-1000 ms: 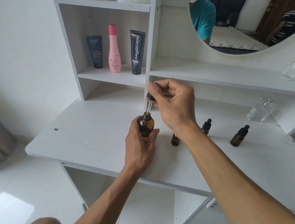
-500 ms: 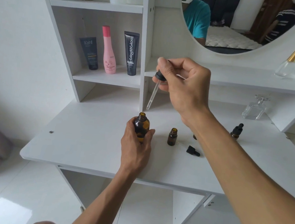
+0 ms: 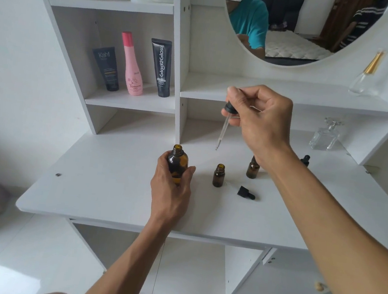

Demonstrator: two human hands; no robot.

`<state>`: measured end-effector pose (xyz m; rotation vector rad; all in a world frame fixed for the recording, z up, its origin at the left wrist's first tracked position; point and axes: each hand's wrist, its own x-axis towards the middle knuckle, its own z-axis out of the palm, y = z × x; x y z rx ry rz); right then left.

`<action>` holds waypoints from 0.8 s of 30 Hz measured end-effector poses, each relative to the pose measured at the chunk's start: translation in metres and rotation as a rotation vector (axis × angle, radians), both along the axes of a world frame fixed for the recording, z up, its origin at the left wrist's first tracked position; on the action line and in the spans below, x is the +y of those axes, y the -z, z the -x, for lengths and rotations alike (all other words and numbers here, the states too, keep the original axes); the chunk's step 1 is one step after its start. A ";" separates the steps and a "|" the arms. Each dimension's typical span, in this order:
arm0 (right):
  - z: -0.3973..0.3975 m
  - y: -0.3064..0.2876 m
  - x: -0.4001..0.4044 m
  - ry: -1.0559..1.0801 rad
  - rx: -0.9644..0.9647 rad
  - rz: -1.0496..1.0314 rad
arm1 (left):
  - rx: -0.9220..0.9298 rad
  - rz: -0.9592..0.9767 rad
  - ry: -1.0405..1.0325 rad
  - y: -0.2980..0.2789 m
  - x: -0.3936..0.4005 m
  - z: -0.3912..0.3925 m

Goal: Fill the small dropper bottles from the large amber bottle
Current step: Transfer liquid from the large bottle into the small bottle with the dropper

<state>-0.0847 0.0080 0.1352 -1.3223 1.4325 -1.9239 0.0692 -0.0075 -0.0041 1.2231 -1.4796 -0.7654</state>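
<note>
My left hand [image 3: 171,187] grips the large amber bottle [image 3: 177,163], which stands upright and uncapped on the white vanity top [image 3: 111,181]. My right hand [image 3: 261,123] pinches a black-capped glass dropper [image 3: 224,126], its tip hanging in the air above and slightly left of an open small amber bottle [image 3: 218,175]. A second small amber bottle [image 3: 252,169] stands behind my right wrist, partly hidden. A third one [image 3: 305,160] with a black dropper cap peeks out past my forearm. A loose black dropper cap [image 3: 245,193] lies on its side near the open small bottle.
A shelf at the back left holds a dark tube [image 3: 106,68], a pink bottle [image 3: 132,65] and a black tube [image 3: 161,68]. Two clear glass perfume bottles [image 3: 326,135] [image 3: 367,74] stand at the right. A round mirror [image 3: 298,25] hangs above.
My right hand lifted the dropper out of the large bottle's neck and carried it right, over toward the open small bottle. My left hand kept its hold on the large bottle.
</note>
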 end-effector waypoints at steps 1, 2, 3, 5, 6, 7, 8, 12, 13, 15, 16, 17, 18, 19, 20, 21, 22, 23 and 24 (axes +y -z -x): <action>0.003 0.003 0.001 0.005 0.003 -0.009 | -0.002 0.000 -0.003 0.000 0.000 0.000; 0.005 0.006 0.001 0.010 0.008 -0.017 | -0.006 0.001 -0.006 0.001 -0.001 0.000; 0.007 0.008 0.002 0.014 0.012 -0.024 | -0.009 0.000 -0.007 0.001 -0.001 0.000; 0.010 0.014 0.003 0.020 0.013 -0.032 | -0.010 0.003 -0.005 0.001 -0.001 0.000; 0.011 0.017 0.004 0.024 0.012 -0.038 | -0.009 0.004 -0.004 0.001 -0.001 0.000; 0.012 0.019 0.004 0.027 0.010 -0.044 | -0.009 0.005 -0.006 0.001 -0.001 0.000; 0.013 0.021 0.005 0.029 0.005 -0.050 | -0.011 0.006 -0.008 0.001 -0.001 0.000; 0.014 0.029 0.004 0.035 -0.006 -0.076 | -0.016 0.011 -0.006 0.002 -0.001 0.000; 0.015 0.030 0.003 0.038 -0.004 -0.080 | -0.019 0.014 -0.006 0.002 -0.001 0.000; 0.015 0.032 0.003 0.042 -0.007 -0.084 | -0.021 0.017 -0.008 0.002 -0.001 0.000; 0.015 0.033 0.002 0.042 -0.006 -0.084 | -0.021 0.016 -0.008 0.002 -0.001 0.000; 0.016 0.033 0.002 0.042 -0.003 -0.086 | -0.020 0.013 -0.007 0.001 -0.001 0.000; 0.015 0.034 0.002 0.041 0.002 -0.088 | -0.019 0.012 -0.007 0.002 -0.001 0.000; 0.015 0.035 0.002 0.041 0.006 -0.091 | -0.019 0.014 -0.005 0.002 -0.001 0.000; 0.014 0.036 0.001 0.040 0.010 -0.094 | -0.018 0.017 -0.005 0.002 -0.001 0.000; 0.014 0.037 0.001 0.039 0.013 -0.097 | -0.018 0.020 -0.004 0.002 -0.001 0.000; 0.014 0.038 0.000 0.038 0.017 -0.101 | -0.018 0.021 -0.003 0.002 -0.001 0.000; 0.013 0.039 0.000 0.038 0.021 -0.106 | -0.018 0.024 -0.004 0.001 0.000 0.000; 0.013 0.040 0.000 0.037 0.024 -0.110 | -0.016 0.027 -0.005 0.001 0.000 0.000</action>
